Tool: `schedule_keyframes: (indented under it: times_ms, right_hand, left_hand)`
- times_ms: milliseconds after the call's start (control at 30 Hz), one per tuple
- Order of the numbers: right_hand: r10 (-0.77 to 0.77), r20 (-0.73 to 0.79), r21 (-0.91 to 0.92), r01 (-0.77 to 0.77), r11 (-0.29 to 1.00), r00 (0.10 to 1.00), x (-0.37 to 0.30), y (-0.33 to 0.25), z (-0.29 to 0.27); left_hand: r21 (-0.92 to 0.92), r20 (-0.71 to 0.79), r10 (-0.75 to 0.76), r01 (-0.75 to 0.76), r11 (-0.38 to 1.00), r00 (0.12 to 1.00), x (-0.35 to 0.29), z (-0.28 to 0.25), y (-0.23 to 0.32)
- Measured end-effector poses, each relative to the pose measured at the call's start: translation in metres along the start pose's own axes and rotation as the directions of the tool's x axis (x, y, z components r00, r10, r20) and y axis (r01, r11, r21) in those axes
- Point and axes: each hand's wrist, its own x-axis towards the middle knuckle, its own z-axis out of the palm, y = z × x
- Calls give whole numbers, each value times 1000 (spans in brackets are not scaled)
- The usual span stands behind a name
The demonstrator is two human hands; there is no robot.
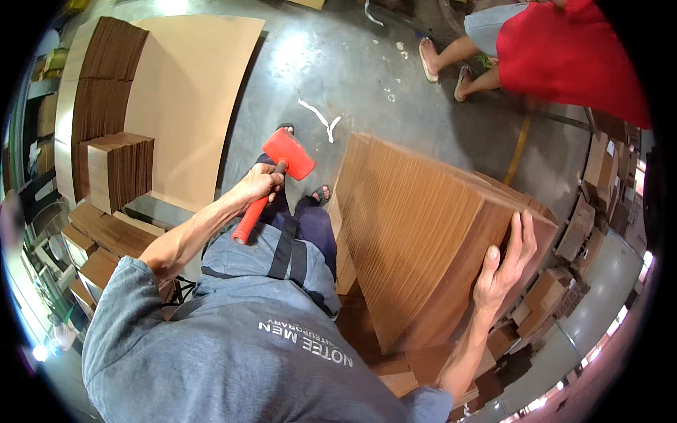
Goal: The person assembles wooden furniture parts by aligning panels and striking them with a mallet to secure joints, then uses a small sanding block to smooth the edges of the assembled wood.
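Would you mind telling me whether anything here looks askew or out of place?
The thick stack of cardboard sheets leans, steadied by the right hand, not lying flat. The left hand holds a red mallet. White scraps litter the concrete floor. No damage is visible.

A bystander in a red top [571, 56] is standing cut off by the upper edge, only legs and sandals showing. The right hand [502, 268] is covering part of the cardboard stack [416, 233], whose base is disappearing behind the worker's grey shirt [233, 352]. The left hand [257, 185] is hiding the mallet [278, 176] handle's middle. Boxes [599, 169] at the right rim are blurring beyond telling.
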Motion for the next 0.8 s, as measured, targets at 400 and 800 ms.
schedule_keyframes:
  times_ms: [400, 800]
  right_hand:
    - [58, 108, -107, -46, 993, 992, 8, 11, -1]
    - [5, 208, -21, -1, 1000, 978, 8, 36, -21]
  left_hand:
    - [129, 68, -28, 19, 991, 997, 55, -17, 80]
    - [-130, 19, -226, 226, 965, 974, 54, 46, 142]
